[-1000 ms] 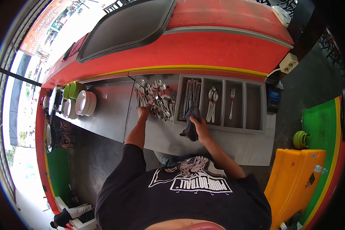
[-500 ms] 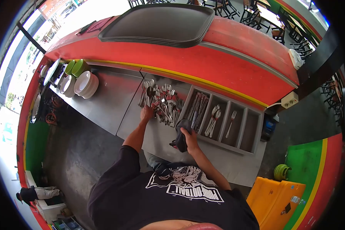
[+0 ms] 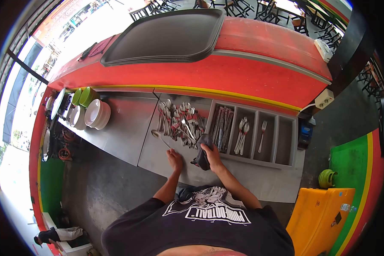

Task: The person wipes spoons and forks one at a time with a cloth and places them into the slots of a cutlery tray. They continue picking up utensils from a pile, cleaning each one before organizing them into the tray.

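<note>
Head view: left hand (image 3: 174, 158) pinches a spoon (image 3: 160, 138) by its handle end, bowl out over the steel counter (image 3: 123, 128). Light, stiff, slick metal; the handle is the place to grip. Right hand (image 3: 212, 154) clutches a soft dark cloth (image 3: 202, 150) beside the cutlery tray (image 3: 286, 141). Red bar behind, trays stacked on top.

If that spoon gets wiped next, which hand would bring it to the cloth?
Probably the left. The left hand already holds the spoon by its handle, clear of the cutlery pile. The right hand is closed on the dark cloth beside the divided tray.
</note>
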Tool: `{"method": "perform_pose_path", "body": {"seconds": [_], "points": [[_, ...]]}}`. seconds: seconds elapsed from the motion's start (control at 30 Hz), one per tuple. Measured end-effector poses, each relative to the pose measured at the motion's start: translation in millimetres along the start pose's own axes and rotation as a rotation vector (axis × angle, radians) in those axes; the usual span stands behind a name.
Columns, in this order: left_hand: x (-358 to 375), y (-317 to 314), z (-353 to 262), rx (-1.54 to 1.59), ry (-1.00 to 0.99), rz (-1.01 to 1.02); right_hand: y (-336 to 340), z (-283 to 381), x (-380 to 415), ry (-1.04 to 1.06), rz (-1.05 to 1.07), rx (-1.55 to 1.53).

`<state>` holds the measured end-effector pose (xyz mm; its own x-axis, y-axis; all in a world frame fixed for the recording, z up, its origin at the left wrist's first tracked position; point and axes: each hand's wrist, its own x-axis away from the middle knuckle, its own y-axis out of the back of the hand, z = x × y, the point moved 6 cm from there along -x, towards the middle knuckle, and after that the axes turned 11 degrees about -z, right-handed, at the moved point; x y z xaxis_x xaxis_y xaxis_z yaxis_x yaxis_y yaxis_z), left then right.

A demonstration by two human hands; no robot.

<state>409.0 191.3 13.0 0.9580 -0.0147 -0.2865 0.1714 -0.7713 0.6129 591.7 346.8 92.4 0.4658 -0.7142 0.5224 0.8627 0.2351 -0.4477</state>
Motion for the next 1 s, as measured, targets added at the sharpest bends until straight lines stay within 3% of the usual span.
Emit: {"method": "perform_pose_path", "body": {"seconds": [0.23,0.27,0.57,0.77,1.0], "points": [[16,-6,-29,-0.297,-0.071,0.280,15,-17,-15,0.085,-0.113,0.101],[17,-6,-27,-0.266,-0.160,0.210,16,-18,-13,0.033,-0.085,0.059],[15,-1,-34,-0.249,-0.166,0.196,9,-16,-12,0.063,-0.083,0.063],[16,5,-30,-0.061,-0.232,0.098,3,-5,1,-0.033,-0.005,0.014],[31,12,-78,0.588,0.102,0.395,22,-13,-7,0.147,-0.024,0.108]]}}
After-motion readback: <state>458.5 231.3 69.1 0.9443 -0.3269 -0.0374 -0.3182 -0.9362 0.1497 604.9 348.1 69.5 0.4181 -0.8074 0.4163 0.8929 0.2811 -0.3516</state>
